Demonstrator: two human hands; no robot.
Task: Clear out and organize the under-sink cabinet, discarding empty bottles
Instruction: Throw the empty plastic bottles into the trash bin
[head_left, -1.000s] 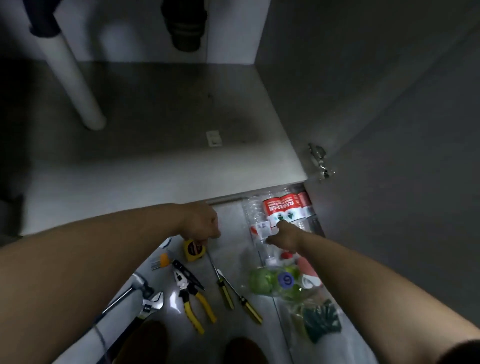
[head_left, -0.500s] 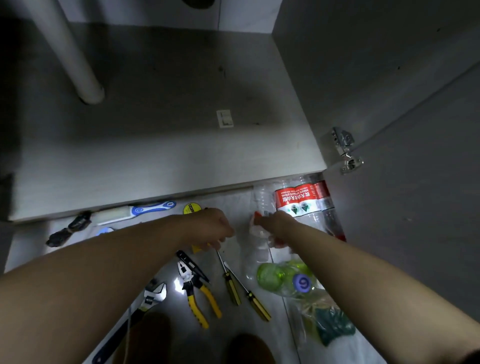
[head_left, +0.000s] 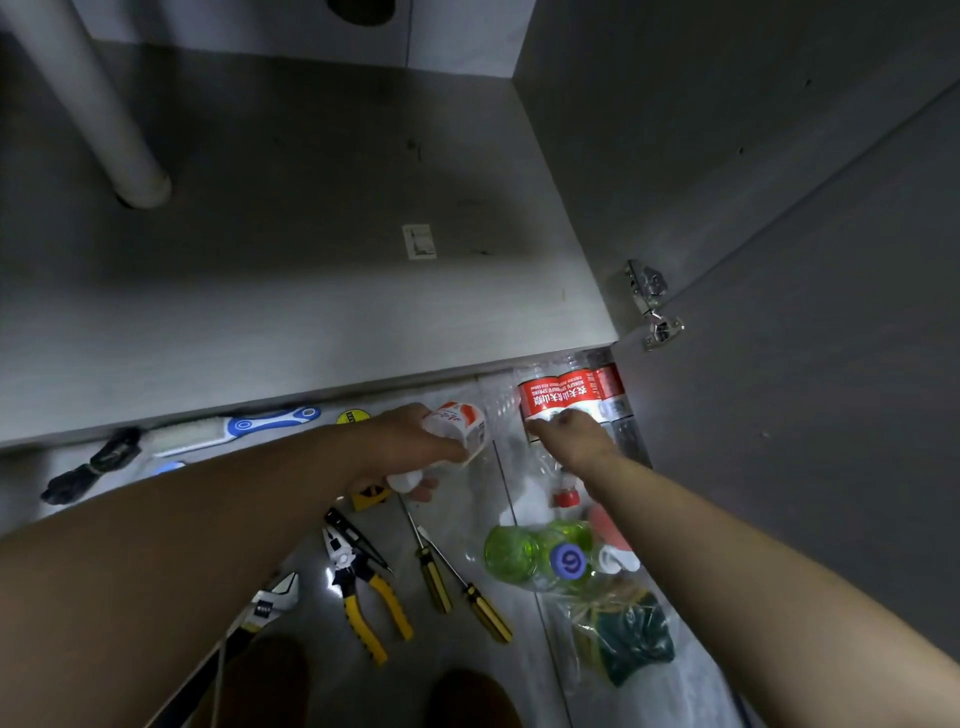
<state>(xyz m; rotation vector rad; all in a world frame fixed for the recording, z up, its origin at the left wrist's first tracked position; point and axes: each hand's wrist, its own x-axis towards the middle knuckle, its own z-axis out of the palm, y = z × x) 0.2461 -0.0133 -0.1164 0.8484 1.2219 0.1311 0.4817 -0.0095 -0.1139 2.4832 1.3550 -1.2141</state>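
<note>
Your left hand (head_left: 410, 449) grips a small clear bottle (head_left: 460, 423) with a red-and-white label, just in front of the cabinet (head_left: 311, 260). Your right hand (head_left: 569, 439) rests on the red-labelled water bottle (head_left: 566, 392) lying on the floor (head_left: 467, 530); whether it grasps is unclear. Nearer you lies a green bottle (head_left: 519, 551), beside a clear bag (head_left: 587, 670) holding dark green pads (head_left: 634, 639).

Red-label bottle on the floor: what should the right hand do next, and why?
Probably grip the red-label bottle and lift it: the right hand touches it, it looks clear and empty, and the left hand is busy holding a small bottle.
</note>
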